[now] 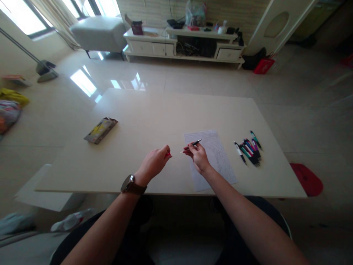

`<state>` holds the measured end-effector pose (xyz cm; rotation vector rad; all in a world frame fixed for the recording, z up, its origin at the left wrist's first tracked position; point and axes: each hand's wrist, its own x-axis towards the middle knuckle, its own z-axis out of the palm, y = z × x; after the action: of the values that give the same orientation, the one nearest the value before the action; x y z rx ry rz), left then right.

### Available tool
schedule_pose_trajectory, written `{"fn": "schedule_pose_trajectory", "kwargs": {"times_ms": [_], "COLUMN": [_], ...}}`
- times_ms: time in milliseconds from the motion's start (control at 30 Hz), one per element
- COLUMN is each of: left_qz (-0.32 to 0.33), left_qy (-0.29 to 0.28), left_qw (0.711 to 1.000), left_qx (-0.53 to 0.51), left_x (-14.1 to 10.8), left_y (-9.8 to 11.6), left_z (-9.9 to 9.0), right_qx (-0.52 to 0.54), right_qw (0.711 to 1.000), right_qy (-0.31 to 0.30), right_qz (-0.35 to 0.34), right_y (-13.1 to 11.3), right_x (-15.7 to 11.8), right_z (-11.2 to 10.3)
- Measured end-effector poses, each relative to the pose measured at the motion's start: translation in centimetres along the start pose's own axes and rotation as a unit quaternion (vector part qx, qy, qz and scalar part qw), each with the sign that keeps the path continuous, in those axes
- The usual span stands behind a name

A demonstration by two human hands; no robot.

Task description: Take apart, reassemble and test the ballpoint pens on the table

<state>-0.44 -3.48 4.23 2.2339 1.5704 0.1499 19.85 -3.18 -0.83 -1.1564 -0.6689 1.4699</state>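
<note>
My left hand (157, 161), with a dark watch (127, 183) on its wrist, is closed over the table. A small bit of red shows at its fingertips, too small to make out. To its right, my right hand (198, 155) pinches a pen (196, 142) with a dark end pointing up and right and a pale end toward my left hand. Beneath my right hand lies a sheet of paper (217, 158) covered in lines of writing. Several pens (251, 150) in mixed colours lie in a loose group to the right of the paper.
A grey and yellow box (100, 130) lies at the left of the white table (149, 117). Past the table's right edge is a red seat (306, 179). A low white cabinet (153, 48) stands along the far wall, and a plastic bottle (72, 220) lies at lower left.
</note>
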Motion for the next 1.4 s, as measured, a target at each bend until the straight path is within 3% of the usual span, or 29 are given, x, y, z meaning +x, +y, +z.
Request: {"fn": "schedule_pose_trajectory", "kwargs": {"times_ms": [100, 300, 367, 467, 533, 633, 833, 900, 1067, 1167, 1267, 1400], "left_qz": [-0.034, -0.099, -0.079, 0.005, 0.05, 0.064, 0.027, 0.02, 0.021, 0.026, 0.003, -0.093], "left_qy": [0.006, 0.009, 0.025, 0.036, 0.017, -0.009, -0.004, -0.002, -0.003, -0.011, -0.023, -0.057], "left_qw": [0.999, 0.994, 0.996, 0.999, 0.994, 0.992, 0.997, 0.998, 0.999, 0.999, 0.999, 0.993], "left_qx": [0.013, 0.043, 0.042, -0.031, -0.095, -0.107, -0.067, -0.055, -0.041, -0.038, -0.024, 0.034], "left_x": [0.4, 0.9, 0.9, 0.8, 0.6, 0.5, 0.5, 0.4, 0.4, 0.3, 0.2, 0.0], "left_y": [-1.7, -3.6, -3.1, -1.3, 0.1, 1.4, 0.8, 0.5, 0.8, 1.0, 0.6, -1.2], "left_z": [0.0, 1.0, 1.4, 1.8, 1.8, 1.9, 1.4, 1.2, 1.0, 1.1, 1.2, 1.1], "right_qx": [-0.019, -0.027, -0.024, -0.011, -0.007, -0.02, -0.02, -0.031, -0.076, -0.103, -0.125, -0.136], "right_qw": [0.999, 0.999, 0.999, 0.998, 0.997, 0.995, 0.991, 0.991, 0.997, 0.995, 0.99, 0.981], "right_qy": [0.032, -0.004, -0.016, -0.03, -0.052, -0.07, 0.123, 0.126, 0.025, 0.0, 0.049, 0.126], "right_qz": [-0.009, 0.03, 0.041, 0.047, 0.053, 0.063, -0.044, -0.045, 0.001, 0.001, -0.042, -0.063], "right_y": [0.0, 0.0, 0.1, 0.2, 0.3, 0.1, -1.3, -1.4, -0.6, -0.3, -0.3, -0.6], "right_x": [0.2, -0.1, -0.2, -0.4, -0.6, -0.6, 1.0, 1.2, 0.1, -0.3, 0.2, 0.9], "right_z": [-0.4, -0.3, -0.2, 0.1, 0.3, 0.5, -0.9, -1.2, -0.4, 0.1, 0.0, -0.7]}}
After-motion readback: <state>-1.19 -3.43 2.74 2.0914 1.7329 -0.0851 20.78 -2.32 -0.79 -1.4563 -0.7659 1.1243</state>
